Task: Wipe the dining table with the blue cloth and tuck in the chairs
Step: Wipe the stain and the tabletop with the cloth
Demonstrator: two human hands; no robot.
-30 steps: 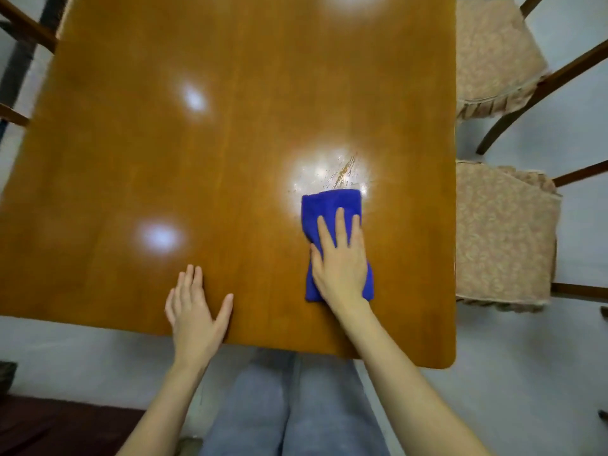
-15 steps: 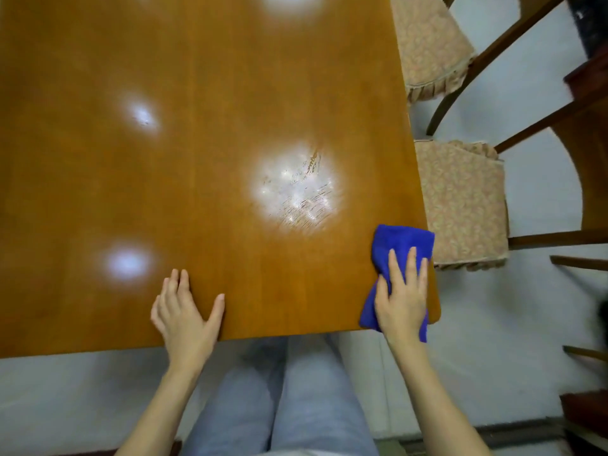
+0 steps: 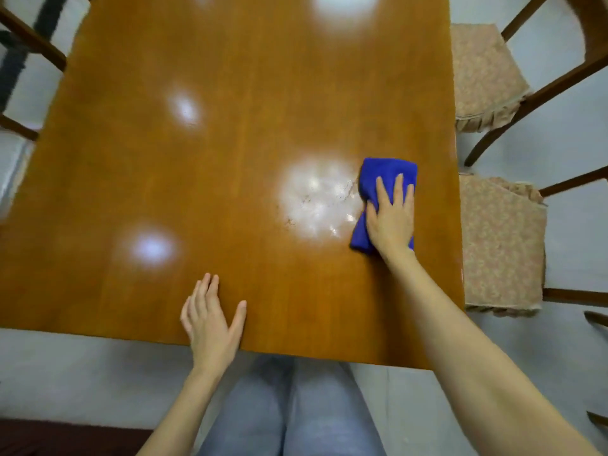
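The folded blue cloth (image 3: pixel 387 174) lies on the glossy brown dining table (image 3: pixel 230 159), near its right side. My right hand (image 3: pixel 391 218) presses flat on the cloth and covers its near half. My left hand (image 3: pixel 212 319) rests flat on the table's near edge, fingers spread, holding nothing. Two chairs with beige patterned seat cushions stand along the table's right edge: the nearer chair (image 3: pixel 501 245) and the farther chair (image 3: pixel 483 77). Both seats stick out from under the table.
Dark wooden chair parts (image 3: pixel 29 44) show past the table's left edge. The floor (image 3: pixel 82 373) is pale grey. My legs in grey jeans (image 3: pixel 286 413) stand at the near edge. A dark red surface (image 3: pixel 49 439) sits at the bottom left.
My right hand slid the cloth from the table's middle to the near right corner, then back up and inward from the edge. My left hand stayed on the near edge.
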